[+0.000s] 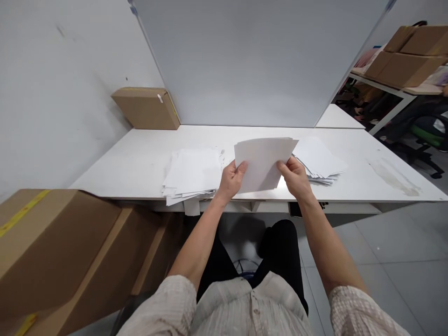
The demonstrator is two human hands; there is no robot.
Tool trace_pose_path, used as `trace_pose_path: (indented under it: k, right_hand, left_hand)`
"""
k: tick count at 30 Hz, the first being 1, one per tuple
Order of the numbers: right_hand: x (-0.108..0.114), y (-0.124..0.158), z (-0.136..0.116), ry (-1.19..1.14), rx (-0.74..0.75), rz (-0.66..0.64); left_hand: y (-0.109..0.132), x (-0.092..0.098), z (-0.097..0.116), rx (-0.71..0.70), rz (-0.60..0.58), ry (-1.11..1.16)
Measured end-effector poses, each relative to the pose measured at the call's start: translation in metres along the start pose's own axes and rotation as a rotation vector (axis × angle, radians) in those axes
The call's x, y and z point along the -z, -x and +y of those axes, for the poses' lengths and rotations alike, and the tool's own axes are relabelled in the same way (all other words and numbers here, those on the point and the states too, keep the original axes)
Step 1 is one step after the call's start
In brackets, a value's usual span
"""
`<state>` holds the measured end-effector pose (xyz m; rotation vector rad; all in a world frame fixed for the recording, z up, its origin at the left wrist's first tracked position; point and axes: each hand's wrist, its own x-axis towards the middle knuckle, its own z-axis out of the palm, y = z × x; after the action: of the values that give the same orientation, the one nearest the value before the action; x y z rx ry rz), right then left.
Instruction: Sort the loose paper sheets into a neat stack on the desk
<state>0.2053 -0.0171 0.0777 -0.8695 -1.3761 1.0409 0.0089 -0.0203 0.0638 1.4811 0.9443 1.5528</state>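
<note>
Between my two hands several white sheets of paper (pixel 262 163) are held up above the desk's front edge, tilted toward me. My left hand (pixel 233 179) pinches their left edge, thumb on the near face. On the right edge, my right hand (pixel 294 176) grips the same sheets, its thumb also in front. A loose, uneven stack of white paper (pixel 194 172) lies on the desk to the left of my left hand. Another fanned stack of paper (pixel 322 158) lies behind and to the right of my right hand, partly covered by the held sheets.
The white desk (pixel 357 154) backs onto a grey panel (pixel 238 60). A closed cardboard box (pixel 149 109) stands at its back left corner. Large cardboard boxes (pixel 52 242) crowd my left side. Far right, more boxes (pixel 408 67) sit on another table, near an office chair (pixel 429 135).
</note>
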Motion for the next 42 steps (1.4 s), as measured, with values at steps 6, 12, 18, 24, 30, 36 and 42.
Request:
trace_pose_path:
  k: [6,12,18,24,30,36,42]
  right_hand:
    - [-0.012,-0.003,0.025,-0.008,0.054,0.035]
    - [-0.008,0.001,0.054,-0.097,0.033,0.010]
    - [0.008,0.011,0.064,-0.053,-0.102,0.012]
    - [0.032,0.002,0.020,0.302,-0.026,0.051]
    - [0.050,-0.012,-0.035,0.798,-0.009,-0.144]
    - [0.048,-0.016,-0.013,0.818,-0.028,-0.247]
    - [0.057,-0.003,0.019,0.440,-0.160,-0.124]
  left_hand:
    - [-0.001,-0.003,-0.017,-0.020,0.071,0.099]
    - [0.004,0.000,-0.040,-0.001,0.102,0.107]
    - [0.001,-0.010,-0.030,0.000,0.244,0.361]
    - [0.000,0.003,-0.037,0.101,0.273,0.460]
    - [0.002,0.036,-0.039,0.090,0.127,-0.109]
    - [0.009,0.026,-0.051,0.239,-0.050,-0.043]
    - [0.008,0.028,-0.054,0.273,0.010,0.067]
